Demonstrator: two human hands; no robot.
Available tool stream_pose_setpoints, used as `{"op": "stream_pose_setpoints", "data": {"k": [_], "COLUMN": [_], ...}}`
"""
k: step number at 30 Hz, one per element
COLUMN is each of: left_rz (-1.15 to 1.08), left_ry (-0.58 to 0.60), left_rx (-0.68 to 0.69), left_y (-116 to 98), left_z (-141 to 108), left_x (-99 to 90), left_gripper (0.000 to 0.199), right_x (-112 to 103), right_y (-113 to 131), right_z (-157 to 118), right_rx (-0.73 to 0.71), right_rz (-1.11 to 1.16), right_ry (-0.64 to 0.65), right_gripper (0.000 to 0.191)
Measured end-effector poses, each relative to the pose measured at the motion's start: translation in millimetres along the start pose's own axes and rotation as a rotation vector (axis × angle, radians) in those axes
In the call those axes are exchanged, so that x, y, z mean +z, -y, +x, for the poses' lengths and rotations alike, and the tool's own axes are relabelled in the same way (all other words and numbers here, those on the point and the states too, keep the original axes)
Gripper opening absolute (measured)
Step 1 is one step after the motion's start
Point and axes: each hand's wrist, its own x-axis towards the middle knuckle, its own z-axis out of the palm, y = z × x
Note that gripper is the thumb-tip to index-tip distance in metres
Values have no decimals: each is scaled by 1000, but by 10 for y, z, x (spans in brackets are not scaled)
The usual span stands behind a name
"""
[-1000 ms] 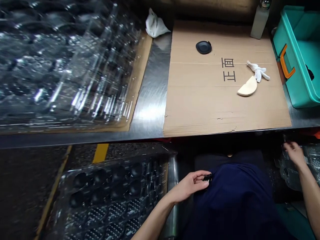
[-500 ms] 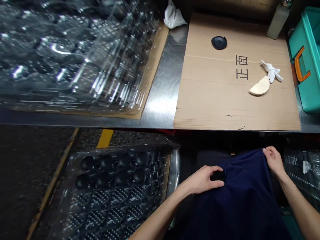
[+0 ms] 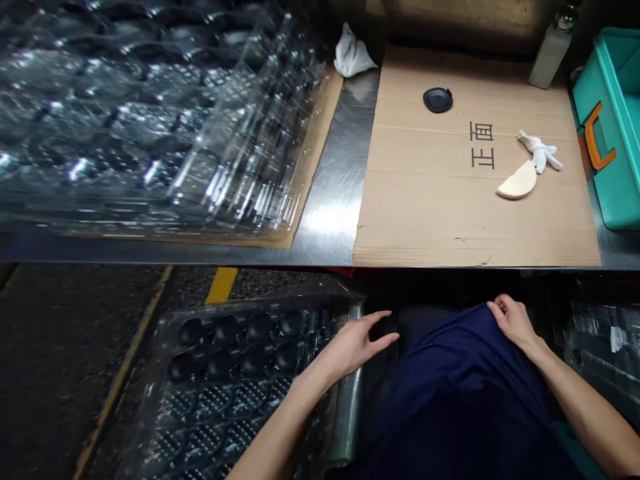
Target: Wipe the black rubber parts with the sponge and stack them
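Observation:
My left hand (image 3: pixel 357 343) curves its thumb and fingers around a dark, ridged black round part (image 3: pixel 386 325), mostly lost against the dark background. It is held to the left of the navy cloth (image 3: pixel 465 373), which drapes over my lap. My right hand (image 3: pixel 514 325) pinches the top right edge of that cloth and pulls it up. On the cardboard sheet (image 3: pixel 415 200) above lie a black round disc (image 3: pixel 438 100), a cream half-round pad (image 3: pixel 519 181) and some white finger cots (image 3: pixel 541 152).
Clear plastic trays (image 3: pixel 125 120) are stacked on the metal bench (image 3: pixel 333 193) at upper left. A lower tray (image 3: pixel 235 360) holds black round parts. A teal bin (image 3: pixel 615 147) with an orange handle, a bottle (image 3: pixel 550 53) and a crumpled white wipe (image 3: pixel 353 52) stand at the back.
My left hand has moved left, off the navy cloth, with the black round part. My right hand has shifted left with the cloth edge. The view has turned slightly.

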Motion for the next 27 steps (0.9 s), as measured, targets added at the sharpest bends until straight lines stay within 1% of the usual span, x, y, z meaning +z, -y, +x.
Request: {"op": "stream_pose_setpoints", "data": {"k": [2,3,4,5,6,7,8,9,10,11,12,13,14,15,16,17,18,19,21,22,23,24,25,26,27], "left_rz": [-66,-104,-140,-171,-195,-214,-226,-234,-236,-232,-224,-214,-207,-204,-209,-220,-237,-257,-313,-350,-396,-450,-514,-592,-688], "left_ry": [10,21,30,37,38,32,22,8,-7,-23,-38,-54,-70,-84,-94,-104,-113,-125,-153,-168,-180,-184,-184,-180,-173], "left_rx": [-3,3,12,21,28,33,36,39,42,49,60,73,85,94,97,92,82,67,39,30,25,23,23,26,33], "left_y": [12,7,-3,-14,-25,-37,-50,-64,-81,-101,-123,-146,-165,-179,-184,-180,-170,-154,-122,-112,-108,-109,-113,-120,-124], "left_z": [-6,-6,-4,2,12,25,42,60,78,93,101,102,93,74,47,14,-20,-51,-93,-100,-97,-87,-73,-58,-46], "left_x": [118,193,268,334,386,422,440,441,430,408,379,347,314,282,253,227,206,190,174,176,183,195,213,234,258], "left_gripper": [79,79,78,78,78,78,78,78,78,78,78,77,76,75,74,73,72,72,70,69,68,67,67,66,66], "right_x": [-120,-211,-309,-401,-473,-514,-518,-486,-423,-342,-261,-195,-162,-170,-225,-320,-442,-574,-792,-850,-866,-843,-791,-726,-666], "right_y": [-142,-212,-263,-277,-242,-151,-7,178,386,591,770,902,971,971,907,791,640,478,217,153,145,188,265,356,436], "right_z": [66,98,115,111,80,20,-70,-186,-318,-454,-579,-679,-741,-762,-740,-682,-599,-506,-347,-306,-301,-333,-395,-477,-564], "right_rx": [138,209,257,271,239,165,50,-107,-261,-393,-495,-571,-614,-621,-597,-549,-478,-389,-228,-192,-195,-231,-296,-369,-430], "right_rz": [-243,-344,-415,-449,-444,-410,-356,-288,-244,-231,-211,-155,-93,-41,-10,-7,-37,-96,-221,-242,-234,-205,-159,-109,-54], "right_ry": [-85,-100,-105,-119,-142,-169,-178,-137,-39,114,285,455,618,737,804,819,767,669,455,382,338,330,367,448,563], "right_gripper": [34,33,34,36,38,41,45,47,50,53,54,50,41,35,33,36,42,49,50,49,48,49,52,55,57]}}
